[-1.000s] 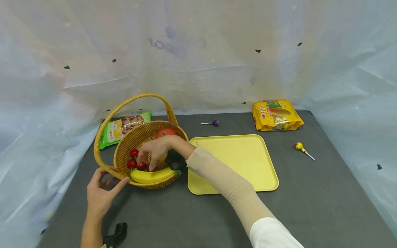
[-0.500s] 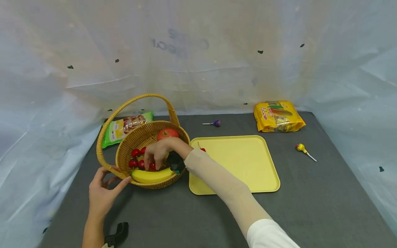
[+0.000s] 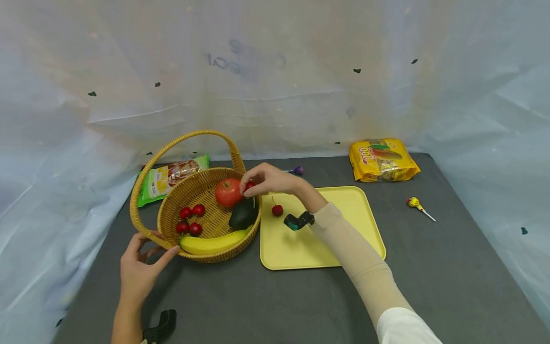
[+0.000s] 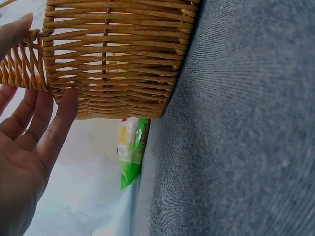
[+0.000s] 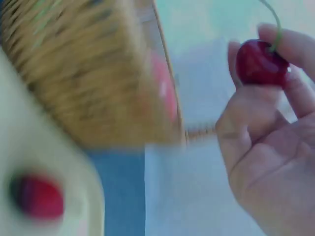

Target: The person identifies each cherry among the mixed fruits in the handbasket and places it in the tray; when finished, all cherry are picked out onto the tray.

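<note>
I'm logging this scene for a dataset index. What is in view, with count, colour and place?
basket: 1, tan wicker with a hoop handle, left on the dark mat
apple: 1, red, in the basket at the back
avocado: 1, dark, in the basket at its right rim
banana: 1, yellow, along the basket's near rim
cherries in the basket: 4, red
tray: 1, pale yellow, right of the basket
cherry on the tray: 1, red
held cherry: 1, red
lollipops: 2, one yellow, one purple
snack bags: 2, yellow and green, at the back
left hand: touches the basket's near side
right hand: fingers pinch the held cherry
</note>
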{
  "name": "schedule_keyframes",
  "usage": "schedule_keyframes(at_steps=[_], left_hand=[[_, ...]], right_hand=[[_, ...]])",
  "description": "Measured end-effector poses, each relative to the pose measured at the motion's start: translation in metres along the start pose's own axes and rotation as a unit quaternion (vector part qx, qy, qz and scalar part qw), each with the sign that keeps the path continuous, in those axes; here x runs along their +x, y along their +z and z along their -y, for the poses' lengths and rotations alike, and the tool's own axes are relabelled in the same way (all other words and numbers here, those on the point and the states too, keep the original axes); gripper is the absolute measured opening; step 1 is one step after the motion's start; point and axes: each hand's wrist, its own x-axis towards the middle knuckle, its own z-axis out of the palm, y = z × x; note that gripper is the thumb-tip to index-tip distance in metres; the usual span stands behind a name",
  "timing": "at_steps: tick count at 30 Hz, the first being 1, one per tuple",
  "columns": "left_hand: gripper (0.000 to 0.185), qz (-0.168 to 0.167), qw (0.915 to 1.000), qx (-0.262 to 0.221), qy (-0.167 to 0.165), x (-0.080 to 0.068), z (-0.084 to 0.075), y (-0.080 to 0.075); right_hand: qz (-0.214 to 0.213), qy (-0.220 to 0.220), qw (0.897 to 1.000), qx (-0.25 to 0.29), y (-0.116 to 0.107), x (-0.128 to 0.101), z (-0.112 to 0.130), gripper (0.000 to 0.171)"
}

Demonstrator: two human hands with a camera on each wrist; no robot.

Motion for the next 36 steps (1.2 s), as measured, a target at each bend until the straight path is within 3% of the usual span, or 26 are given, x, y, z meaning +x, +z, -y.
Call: schedule_keyframes(at_steps=[4, 9, 15, 18, 24, 31, 36], left_hand=[[0.052, 0.000, 1.0000, 0.002, -0.008, 0.000, 0.000, 0.001], [0.051, 0.003, 0.9999, 0.006, -0.013, -0.001, -0.001, 0.002], [0.049, -0.003, 0.9998, 0.007, -0.016, -0.003, 0.000, 0.001], [0.048, -0.006, 0.9997, 0.009, -0.020, -0.003, 0.000, 0.000], [0.049, -0.008, 0.9995, 0.012, -0.028, -0.002, -0.001, 0.000], [0.050, -0.007, 0.9994, 0.010, -0.032, -0.001, 0.000, 0.001], [0.050, -0.008, 0.9993, 0.013, -0.033, -0.001, 0.000, 0.002]], right_hand=[[-0.099, 0.043, 0.994, 0.025, -0.017, -0.051, -0.011, 0.025], [-0.193, 0.063, 0.979, 0.004, -0.020, -0.107, -0.026, 0.027], [-0.286, 0.055, 0.955, -0.054, -0.015, -0.142, -0.042, 0.025], [-0.292, 0.067, 0.951, -0.081, -0.013, -0.148, -0.047, 0.029], [-0.255, 0.091, 0.954, -0.126, -0.006, -0.149, -0.055, 0.031], [-0.249, 0.112, 0.941, -0.199, 0.000, -0.144, -0.065, 0.027], [-0.251, 0.131, 0.938, -0.202, 0.002, -0.142, -0.068, 0.026]])
